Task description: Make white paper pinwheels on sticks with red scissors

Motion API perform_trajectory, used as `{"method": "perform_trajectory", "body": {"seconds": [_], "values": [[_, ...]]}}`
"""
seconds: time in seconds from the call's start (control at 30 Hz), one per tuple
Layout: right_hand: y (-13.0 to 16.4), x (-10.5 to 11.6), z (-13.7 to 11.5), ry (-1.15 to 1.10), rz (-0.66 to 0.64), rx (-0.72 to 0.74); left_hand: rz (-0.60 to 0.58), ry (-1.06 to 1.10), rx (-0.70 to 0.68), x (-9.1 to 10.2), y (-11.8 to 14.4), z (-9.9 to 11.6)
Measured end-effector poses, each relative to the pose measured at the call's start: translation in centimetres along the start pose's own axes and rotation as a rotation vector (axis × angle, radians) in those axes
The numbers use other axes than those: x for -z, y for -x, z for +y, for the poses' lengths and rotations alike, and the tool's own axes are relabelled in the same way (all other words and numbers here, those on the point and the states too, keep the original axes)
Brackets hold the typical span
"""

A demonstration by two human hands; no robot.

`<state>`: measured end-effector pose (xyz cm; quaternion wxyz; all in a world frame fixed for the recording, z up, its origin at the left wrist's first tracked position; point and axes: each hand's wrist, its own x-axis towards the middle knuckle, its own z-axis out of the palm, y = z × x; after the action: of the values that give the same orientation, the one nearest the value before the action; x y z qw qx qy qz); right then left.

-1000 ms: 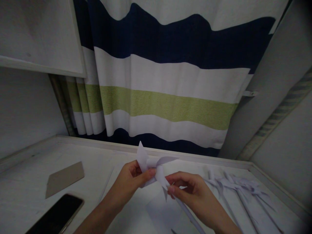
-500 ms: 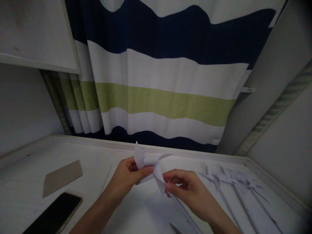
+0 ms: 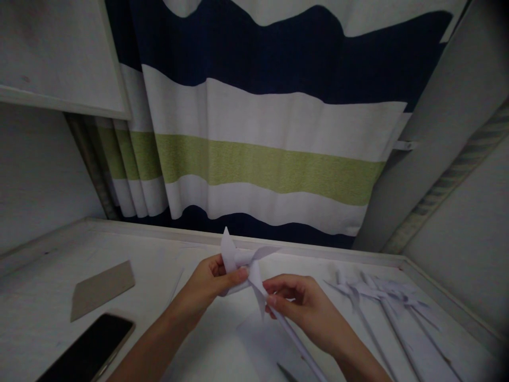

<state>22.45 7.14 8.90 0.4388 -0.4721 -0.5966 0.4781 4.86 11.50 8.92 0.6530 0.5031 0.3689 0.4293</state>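
The paper pinwheel (image 3: 247,265) is held above the white desk (image 3: 47,286), in front of the striped curtain (image 3: 262,159), with its folded blades raised clear of the surface so that they stay uncrushed and can be worked from both sides. The left hand (image 3: 212,281) approaches from the lower left, forearm angled up and inward; its thumb lies across the front of the blade cluster and the fingers curl behind, pinching the hub of the pinwheel to hold it steady. The right hand (image 3: 304,307) comes in from the lower right with the wrist low; thumb and forefinger are pressed together on the rolled paper stick (image 3: 294,342) just below the hub, the remaining fingers curled loosely, which appears to brace the stick against the blades. The stick runs down and to the right past the right wrist. To the right, several finished pinwheels (image 3: 382,297) lie side by side on the desk, well apart from the hands. To the left lie a brown card piece (image 3: 101,289) and a dark smartphone (image 3: 89,350). A loose paper sheet (image 3: 262,345) rests beneath the hands
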Motion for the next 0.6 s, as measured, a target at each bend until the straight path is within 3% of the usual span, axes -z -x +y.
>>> {"method": "perform_trajectory", "body": {"seconds": [0.4,0.6], "values": [[-0.4,0.5,0.7,0.013,0.030,-0.045,-0.091,0.083,0.127,0.5,-0.4,0.2],[0.9,3.7,3.3,0.034,0.151,-0.158,-0.219,0.175,0.319,-2.3,-3.7,-1.6]]}}
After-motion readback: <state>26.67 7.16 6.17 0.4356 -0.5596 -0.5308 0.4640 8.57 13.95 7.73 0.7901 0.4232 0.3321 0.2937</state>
